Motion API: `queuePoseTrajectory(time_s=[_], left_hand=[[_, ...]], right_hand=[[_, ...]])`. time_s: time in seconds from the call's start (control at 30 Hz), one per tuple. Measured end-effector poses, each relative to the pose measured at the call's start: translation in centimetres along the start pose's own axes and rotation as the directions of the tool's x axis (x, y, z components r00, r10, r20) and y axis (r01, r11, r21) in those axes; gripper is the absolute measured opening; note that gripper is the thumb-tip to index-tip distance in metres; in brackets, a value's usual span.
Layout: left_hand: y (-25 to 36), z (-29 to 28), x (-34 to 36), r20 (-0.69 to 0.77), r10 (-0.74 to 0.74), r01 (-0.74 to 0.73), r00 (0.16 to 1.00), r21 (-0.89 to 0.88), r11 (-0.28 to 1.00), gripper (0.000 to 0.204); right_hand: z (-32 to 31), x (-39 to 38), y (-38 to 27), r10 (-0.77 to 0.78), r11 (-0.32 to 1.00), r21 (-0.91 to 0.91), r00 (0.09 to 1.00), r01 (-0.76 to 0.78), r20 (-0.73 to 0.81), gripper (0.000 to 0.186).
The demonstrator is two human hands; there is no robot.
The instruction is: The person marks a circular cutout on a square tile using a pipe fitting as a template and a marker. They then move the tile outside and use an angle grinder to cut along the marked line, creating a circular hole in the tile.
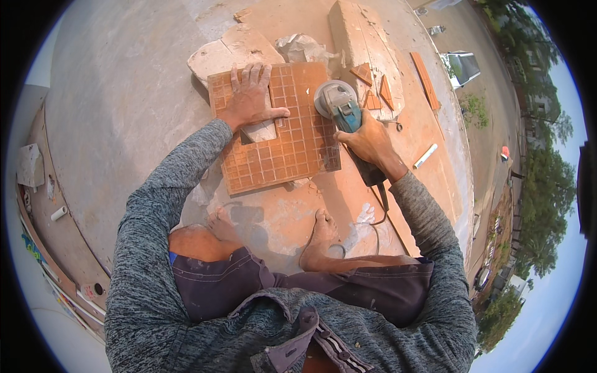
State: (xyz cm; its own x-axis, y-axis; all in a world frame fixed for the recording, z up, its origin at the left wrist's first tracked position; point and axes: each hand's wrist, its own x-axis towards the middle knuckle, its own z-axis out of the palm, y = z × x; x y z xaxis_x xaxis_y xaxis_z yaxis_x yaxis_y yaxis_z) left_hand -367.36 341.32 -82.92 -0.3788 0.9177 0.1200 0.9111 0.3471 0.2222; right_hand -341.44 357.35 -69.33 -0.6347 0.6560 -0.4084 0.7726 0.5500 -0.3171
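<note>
My left hand presses with spread fingers on an orange gridded tile, beside a rectangular cutout in it. A pale, dusty slab lies under the tile's upper part. My right hand is wrapped round the body of a teal and black angle grinder, whose guarded disc sits at the tile's right edge; the disc itself is mostly hidden. A black cord hangs down from the grinder's rear toward my right foot.
Triangular orange offcuts lie on a long pale block, with an orange strip and a white cylindrical object farther right. My bare feet are below the tile. The platform's edge drops toward a path and trees on the right.
</note>
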Motion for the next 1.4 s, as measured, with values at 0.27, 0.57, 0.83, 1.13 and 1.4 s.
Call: queuePoseTrajectory(time_s=[0.27,0.57,0.83,1.13,1.4], left_hand=[[-0.21,0.31,0.02,-0.024,0.021,-0.02,0.999,0.024,1.0,0.137],[-0.13,0.25,-0.01,-0.032,0.022,-0.021,0.999,0.025,0.999,0.137],[-0.03,-0.07,-0.01,-0.007,0.012,-0.012,1.0,0.005,1.0,0.134],[-0.09,0.22,0.04,-0.02,0.023,-0.023,1.0,0.004,1.0,0.135],[-0.15,0.18,0.01,-0.032,0.03,-0.03,0.999,-0.007,1.0,0.132]], right_hand=[[0.24,0.1,0.14,0.006,1.0,0.01,1.0,-0.006,-0.002,0.075],[0.24,0.05,0.17,0.004,0.999,0.035,1.0,-0.004,0.002,0.074],[0.29,0.07,0.02,0.033,0.998,0.045,0.999,-0.033,0.012,0.071],[0.32,0.15,0.16,0.052,0.996,0.068,0.998,-0.053,0.027,0.071],[0.52,0.25,0.33,0.04,0.995,0.093,0.999,-0.042,0.025,0.071]])
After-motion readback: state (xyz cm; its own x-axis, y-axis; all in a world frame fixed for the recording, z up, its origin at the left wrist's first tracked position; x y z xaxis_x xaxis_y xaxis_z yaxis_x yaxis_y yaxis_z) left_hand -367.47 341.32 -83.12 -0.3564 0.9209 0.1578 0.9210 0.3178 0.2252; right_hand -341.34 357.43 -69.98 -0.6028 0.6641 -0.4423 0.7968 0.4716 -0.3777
